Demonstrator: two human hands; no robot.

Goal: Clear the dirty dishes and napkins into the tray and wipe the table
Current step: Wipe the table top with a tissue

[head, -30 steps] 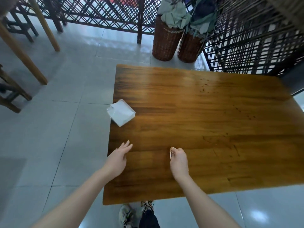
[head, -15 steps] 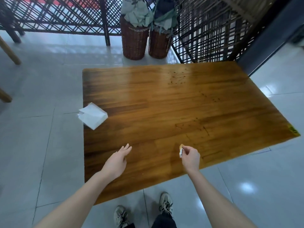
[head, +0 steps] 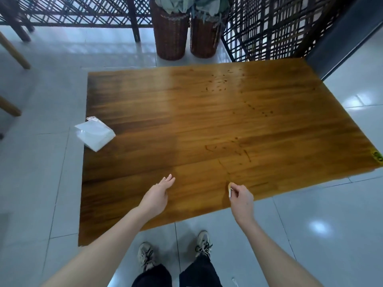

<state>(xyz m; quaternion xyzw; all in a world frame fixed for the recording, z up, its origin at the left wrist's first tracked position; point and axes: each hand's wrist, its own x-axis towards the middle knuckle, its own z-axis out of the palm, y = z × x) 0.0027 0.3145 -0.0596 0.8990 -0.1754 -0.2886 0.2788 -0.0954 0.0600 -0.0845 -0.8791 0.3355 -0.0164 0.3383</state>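
Right hand (head: pixel 241 198) pulled back toward table (head: pixel 207 121) near edge, pinching white scrap (head: pixel 229 192), probably tissue; left hand (head: pixel 157 195) fingers slack. Keep pinch firm until tray.

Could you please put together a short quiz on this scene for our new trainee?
1. True or false: the white napkin pack overhangs the left edge of the table.
2. The right hand: a) lies flat on the table, b) pinches a small white item, c) grips a cloth.
3. Which half of the table bears the dark specks?
Key: 1 true; 2 b; 3 the right half.
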